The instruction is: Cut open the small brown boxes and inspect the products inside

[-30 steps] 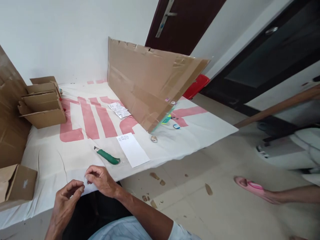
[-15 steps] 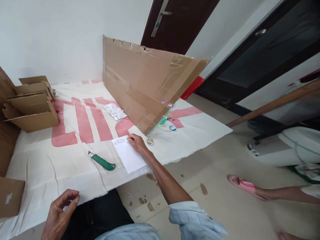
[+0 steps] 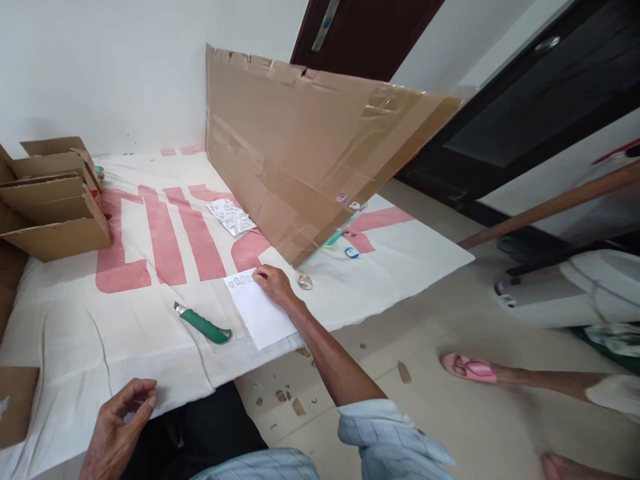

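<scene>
My right hand [image 3: 273, 284] rests at the top right of a white sheet of paper [image 3: 265, 320], its fingers pinched together. What they hold, if anything, is hidden. A row of small dark shapes runs along the sheet's upper edge, left of my fingers. A small clear packet [image 3: 305, 282] lies just right of that hand. Left of the paper is a green utility knife [image 3: 206, 325] with its blade tip showing. At the table's front edge hovers my left hand [image 3: 120, 427], fingers loosely curled, thumb apart from the index finger, nothing in it.
Cardboard boxes [image 3: 55, 230] stand at the left. A large cardboard panel [image 3: 300, 147] leans across the back. Near it lie a crumpled patterned paper [image 3: 231, 217] and a blue-and-white roll [image 3: 352, 253]. Another person's foot in a pink sandal [image 3: 467, 369] is on the floor at right.
The view has shifted slightly. My right hand stays at the paper with its fingers pinched, and my left hand keeps its pose. The other person's sandalled foot has moved left.
</scene>
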A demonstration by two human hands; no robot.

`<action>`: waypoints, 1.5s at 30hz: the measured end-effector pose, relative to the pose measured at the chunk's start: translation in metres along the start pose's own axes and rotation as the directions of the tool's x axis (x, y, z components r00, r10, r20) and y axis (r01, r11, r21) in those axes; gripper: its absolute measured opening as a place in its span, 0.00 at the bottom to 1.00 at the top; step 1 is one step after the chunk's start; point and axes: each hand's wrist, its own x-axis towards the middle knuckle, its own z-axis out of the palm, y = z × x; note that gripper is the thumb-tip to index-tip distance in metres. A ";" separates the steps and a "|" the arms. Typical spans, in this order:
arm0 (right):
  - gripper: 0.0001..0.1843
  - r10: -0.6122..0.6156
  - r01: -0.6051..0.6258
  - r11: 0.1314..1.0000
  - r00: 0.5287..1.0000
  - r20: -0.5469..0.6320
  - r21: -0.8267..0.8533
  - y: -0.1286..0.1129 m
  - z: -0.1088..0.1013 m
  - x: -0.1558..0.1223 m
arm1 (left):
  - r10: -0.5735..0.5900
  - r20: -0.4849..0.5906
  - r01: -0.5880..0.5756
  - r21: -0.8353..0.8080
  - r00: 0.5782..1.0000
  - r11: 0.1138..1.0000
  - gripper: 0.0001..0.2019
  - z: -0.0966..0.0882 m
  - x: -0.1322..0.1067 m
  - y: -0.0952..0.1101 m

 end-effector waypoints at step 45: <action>0.18 -0.192 0.097 0.885 0.967 -0.167 -0.455 -0.022 0.039 -0.113 | 0.215 -0.152 -0.224 -0.042 0.965 0.974 0.23 -0.018 -0.036 -0.005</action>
